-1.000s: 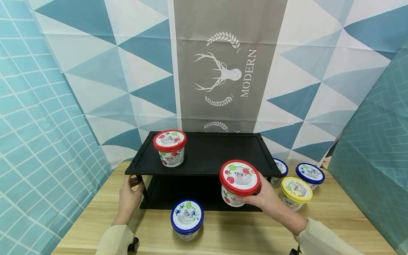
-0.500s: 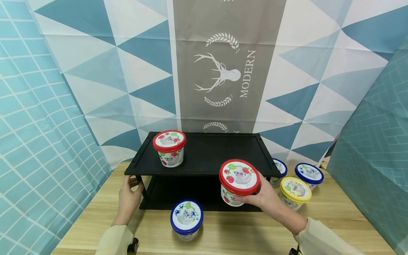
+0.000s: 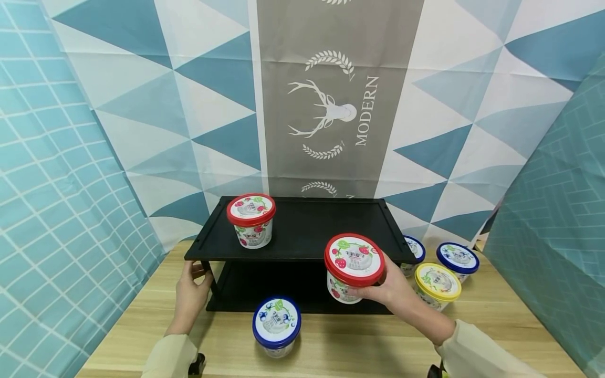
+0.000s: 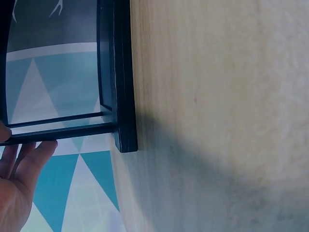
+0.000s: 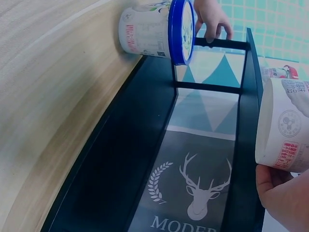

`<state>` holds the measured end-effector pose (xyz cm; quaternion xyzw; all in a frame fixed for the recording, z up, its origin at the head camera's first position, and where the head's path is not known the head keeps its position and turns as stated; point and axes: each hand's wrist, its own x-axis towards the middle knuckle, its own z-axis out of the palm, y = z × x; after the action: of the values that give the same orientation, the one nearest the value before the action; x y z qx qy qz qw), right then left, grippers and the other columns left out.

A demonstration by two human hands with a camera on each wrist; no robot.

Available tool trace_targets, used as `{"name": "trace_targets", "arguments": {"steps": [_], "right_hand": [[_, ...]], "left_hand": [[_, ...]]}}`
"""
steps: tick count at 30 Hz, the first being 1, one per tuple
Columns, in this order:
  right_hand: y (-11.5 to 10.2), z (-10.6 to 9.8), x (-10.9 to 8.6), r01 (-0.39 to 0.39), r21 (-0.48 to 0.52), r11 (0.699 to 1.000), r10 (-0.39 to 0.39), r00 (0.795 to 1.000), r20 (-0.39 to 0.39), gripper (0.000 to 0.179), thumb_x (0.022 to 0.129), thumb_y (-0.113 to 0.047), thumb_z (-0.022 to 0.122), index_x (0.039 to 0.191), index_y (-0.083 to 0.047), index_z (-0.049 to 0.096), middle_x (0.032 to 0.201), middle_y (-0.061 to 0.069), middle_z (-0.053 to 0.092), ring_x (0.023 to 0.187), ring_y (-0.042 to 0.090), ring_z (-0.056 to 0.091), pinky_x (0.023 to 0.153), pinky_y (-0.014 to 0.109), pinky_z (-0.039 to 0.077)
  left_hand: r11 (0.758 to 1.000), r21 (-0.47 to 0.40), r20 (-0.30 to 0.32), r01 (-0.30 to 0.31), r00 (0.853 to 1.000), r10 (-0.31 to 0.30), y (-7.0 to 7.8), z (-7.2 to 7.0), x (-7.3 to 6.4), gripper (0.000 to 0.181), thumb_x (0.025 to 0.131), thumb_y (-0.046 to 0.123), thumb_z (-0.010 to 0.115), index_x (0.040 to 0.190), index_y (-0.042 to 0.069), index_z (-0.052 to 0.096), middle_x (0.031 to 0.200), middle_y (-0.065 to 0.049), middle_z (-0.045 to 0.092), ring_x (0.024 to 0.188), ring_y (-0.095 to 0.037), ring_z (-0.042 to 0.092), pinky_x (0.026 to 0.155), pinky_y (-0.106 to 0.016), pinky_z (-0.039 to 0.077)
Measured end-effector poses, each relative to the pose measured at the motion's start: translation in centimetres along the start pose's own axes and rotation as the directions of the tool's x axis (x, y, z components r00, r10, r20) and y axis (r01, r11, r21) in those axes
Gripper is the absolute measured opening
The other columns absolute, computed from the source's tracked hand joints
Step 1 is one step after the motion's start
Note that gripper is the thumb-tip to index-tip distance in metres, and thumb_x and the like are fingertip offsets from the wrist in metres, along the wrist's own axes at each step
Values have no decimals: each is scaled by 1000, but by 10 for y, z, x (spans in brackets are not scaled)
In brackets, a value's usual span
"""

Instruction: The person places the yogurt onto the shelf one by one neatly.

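My right hand (image 3: 385, 289) grips a red-lidded tub (image 3: 354, 262) with strawberries printed on it, held in front of the right part of the black two-tier shelf (image 3: 321, 228). In the right wrist view the tub's white side (image 5: 285, 125) shows above my fingers. At the shelf's left front, my left hand (image 3: 191, 294) grips the thin black post (image 4: 72, 133), thumb on one side and fingers on the other. Another red-lidded tub (image 3: 252, 220) stands on the upper tier at the left. A blue-lidded tub (image 3: 277, 325) sits on the table before the shelf.
Right of the shelf stand a yellow-lidded tub (image 3: 438, 286) and two blue-lidded tubs, one (image 3: 457, 258) beside it and one (image 3: 413, 252) partly behind the shelf. Patterned cloth (image 3: 331, 105) hangs behind the wooden table (image 3: 359, 346), with tiled sheets at both sides.
The red-lidded tub in my right hand has risen very slightly. My left hand keeps its grip on the post, and the other tubs stay where they were.
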<state>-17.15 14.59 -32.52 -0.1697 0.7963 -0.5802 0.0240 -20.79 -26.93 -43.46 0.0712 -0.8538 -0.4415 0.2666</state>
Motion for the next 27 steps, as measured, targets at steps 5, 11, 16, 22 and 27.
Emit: {"name": "trace_targets", "arguments": {"steps": [5, 11, 16, 22, 27], "right_hand": [[0, 0, 1, 18, -4, 1000, -18, 1000, 0, 79, 73, -21, 78, 136, -5, 33, 131, 19, 50, 115, 32, 50, 86, 38, 53], [-1, 0, 1, 4, -9, 1000, -4, 1000, -14, 78, 74, -21, 78, 136, -7, 33, 132, 18, 50, 116, 32, 50, 88, 40, 52], [-3, 0, 1, -5, -8, 1000, 5, 1000, -19, 78, 74, -21, 77, 136, -7, 33, 132, 17, 49, 116, 32, 49, 89, 41, 52], [-6, 1, 3, 16, 1, 1000, -16, 1000, -10, 77, 75, -22, 77, 136, -6, 33, 132, 17, 50, 115, 31, 50, 88, 40, 52], [-9, 1, 4, 22, 3, 1000, -22, 1000, -10, 76, 75, -21, 77, 136, -6, 33, 131, 17, 50, 115, 31, 50, 88, 40, 52]], "left_hand": [[1000, 1, -7, -2, 1000, 2, -1, 1, 0, 43, 91, 2, 53, 131, 10, 41, 112, -26, 55, 107, -46, 56, 74, -48, 50], [1000, 5, -10, -4, 1000, 5, -2, 2, 0, 44, 90, 2, 53, 132, 9, 40, 112, -26, 55, 107, -46, 57, 75, -49, 50], [1000, 1, -10, -8, 1000, 8, -2, 2, 0, 44, 90, 1, 53, 132, 10, 41, 112, -26, 56, 107, -45, 57, 75, -48, 50], [1000, -1, 1, 1, 1000, -1, -1, 0, -1, 44, 92, 3, 52, 133, 10, 39, 113, -25, 54, 108, -45, 56, 76, -48, 50], [1000, 1, 5, -1, 1000, 0, 0, 0, 0, 43, 92, 4, 52, 133, 10, 39, 114, -25, 54, 109, -46, 55, 77, -50, 50]]}}
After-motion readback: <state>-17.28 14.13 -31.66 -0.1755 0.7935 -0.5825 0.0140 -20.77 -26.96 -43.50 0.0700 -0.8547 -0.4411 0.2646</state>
